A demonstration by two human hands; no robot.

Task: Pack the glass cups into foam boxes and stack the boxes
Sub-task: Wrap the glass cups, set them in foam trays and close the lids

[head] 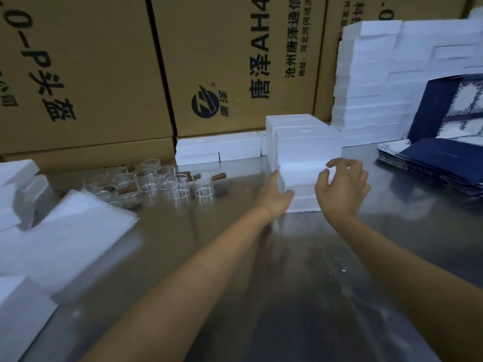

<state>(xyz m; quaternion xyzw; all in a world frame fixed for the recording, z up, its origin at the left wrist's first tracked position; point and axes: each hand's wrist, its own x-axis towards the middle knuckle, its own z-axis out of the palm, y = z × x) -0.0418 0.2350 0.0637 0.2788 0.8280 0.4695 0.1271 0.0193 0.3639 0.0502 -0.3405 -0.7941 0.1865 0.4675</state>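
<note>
A low stack of white foam boxes [300,176] stands on the steel table [261,257] at centre, in front of a taller foam stack [305,139]. My left hand [277,194] presses flat against the left side of the front stack. On the stack's right front corner my right hand [342,186] has its fingers curled round the top box. Several clear glass cups [156,184] with brown wooden handles stand grouped on the table to the left, apart from both hands.
Big cardboard cartons [209,61] wall off the back. A tall pile of foam boxes [379,87] rises at back right, with dark blue gift boxes [439,163] beside it. Foam sheets and lids [52,231] lie at the left; flat foam pieces [219,150] line the cartons.
</note>
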